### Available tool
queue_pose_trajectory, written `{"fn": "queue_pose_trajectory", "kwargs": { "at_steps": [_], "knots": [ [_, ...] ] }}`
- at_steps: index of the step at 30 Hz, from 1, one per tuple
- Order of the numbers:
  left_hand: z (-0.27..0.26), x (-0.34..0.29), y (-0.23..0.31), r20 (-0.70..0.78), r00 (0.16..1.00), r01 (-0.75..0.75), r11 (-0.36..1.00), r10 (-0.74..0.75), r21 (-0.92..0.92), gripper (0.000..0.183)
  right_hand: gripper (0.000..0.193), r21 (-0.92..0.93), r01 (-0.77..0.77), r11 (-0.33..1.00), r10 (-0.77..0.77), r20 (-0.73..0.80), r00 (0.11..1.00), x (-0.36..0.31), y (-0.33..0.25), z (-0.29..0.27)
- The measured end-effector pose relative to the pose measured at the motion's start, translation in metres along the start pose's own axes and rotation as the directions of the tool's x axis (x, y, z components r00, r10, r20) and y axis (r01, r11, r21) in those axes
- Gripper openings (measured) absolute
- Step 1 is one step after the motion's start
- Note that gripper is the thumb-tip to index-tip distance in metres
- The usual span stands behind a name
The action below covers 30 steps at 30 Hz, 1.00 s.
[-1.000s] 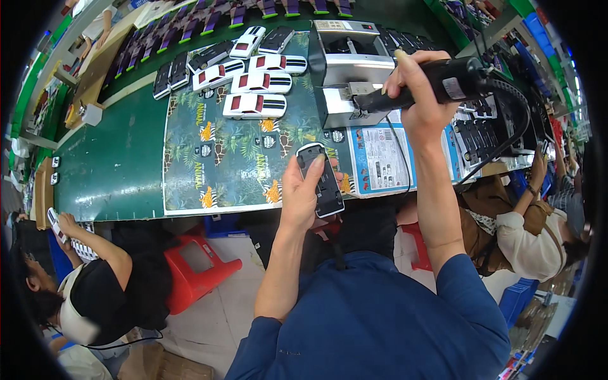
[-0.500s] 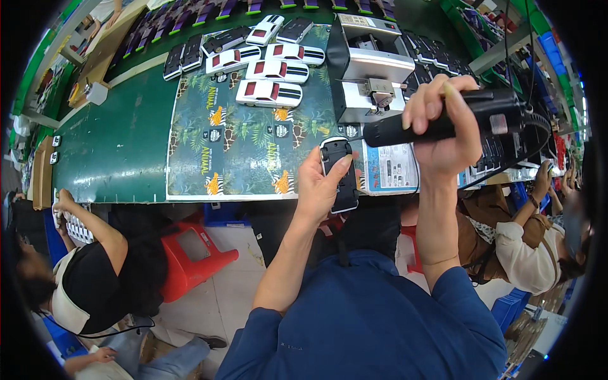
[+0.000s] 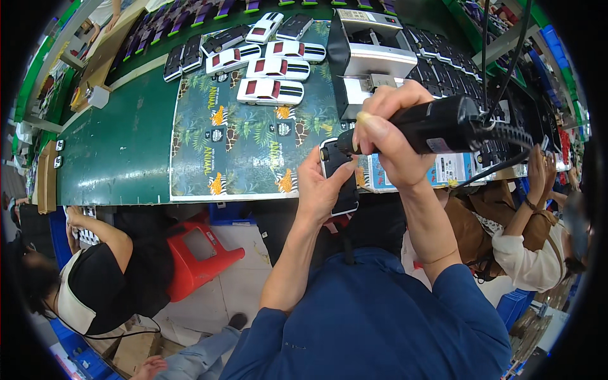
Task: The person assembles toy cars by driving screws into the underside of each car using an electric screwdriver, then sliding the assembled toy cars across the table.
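Note:
My left hand [image 3: 318,188] is closed round a toy car [image 3: 346,197], holding it with its black underside up at the table's front edge. In my right hand [image 3: 394,130] is a black electric screwdriver [image 3: 443,123], tilted down to the left. Its tip meets the upper part of the car's underside; the bit itself is hidden. Farther back on the mat lie several white toy cars [image 3: 271,92] with black stripes and red windows. Some black car undersides [image 3: 226,39] show among them.
A metal machine [image 3: 373,60] stands just beyond my right hand. Rows of black car bases [image 3: 437,54] lie to its right. A patterned mat [image 3: 247,152] covers part of the green table [image 3: 120,145]. The screwdriver's cable [image 3: 497,166] loops at the right. People sit on both sides.
My right hand has brought the screwdriver left and down, from beside the toy car onto its underside. My left hand keeps hold of the car in nearly the same place.

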State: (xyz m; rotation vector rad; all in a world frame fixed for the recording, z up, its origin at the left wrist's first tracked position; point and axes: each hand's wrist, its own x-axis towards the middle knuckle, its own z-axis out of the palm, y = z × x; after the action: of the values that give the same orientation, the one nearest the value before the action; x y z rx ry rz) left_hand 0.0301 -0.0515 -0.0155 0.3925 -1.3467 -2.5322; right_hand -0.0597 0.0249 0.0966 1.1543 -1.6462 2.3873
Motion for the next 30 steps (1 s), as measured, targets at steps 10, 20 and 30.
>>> {"fn": "queue_pose_trajectory", "kwargs": {
  "at_steps": [10, 20, 30],
  "knots": [
    [0.001, 0.0, 0.003, 0.028, 0.998, 0.056, 0.998, -0.056, -0.019, 0.026, 0.018, 0.144, -0.054, 0.988, 0.046, 0.061, 0.997, -0.001, -0.001, -0.006],
    [-0.006, -0.003, 0.011, -0.021, 0.999, 0.032, 0.988, -0.029, 0.154, 0.024, 0.011, 0.004, -0.264, 0.965, 0.261, 0.139, 0.955, -0.012, 0.001, -0.009],
    [-0.019, 0.0, 0.007, 0.002, 0.993, 0.098, 0.846, -0.114, -0.525, 0.038, 0.013, 0.25, 0.125, 0.96, -0.177, 0.198, 0.964, 0.013, -0.015, -0.099]
  ]
}}
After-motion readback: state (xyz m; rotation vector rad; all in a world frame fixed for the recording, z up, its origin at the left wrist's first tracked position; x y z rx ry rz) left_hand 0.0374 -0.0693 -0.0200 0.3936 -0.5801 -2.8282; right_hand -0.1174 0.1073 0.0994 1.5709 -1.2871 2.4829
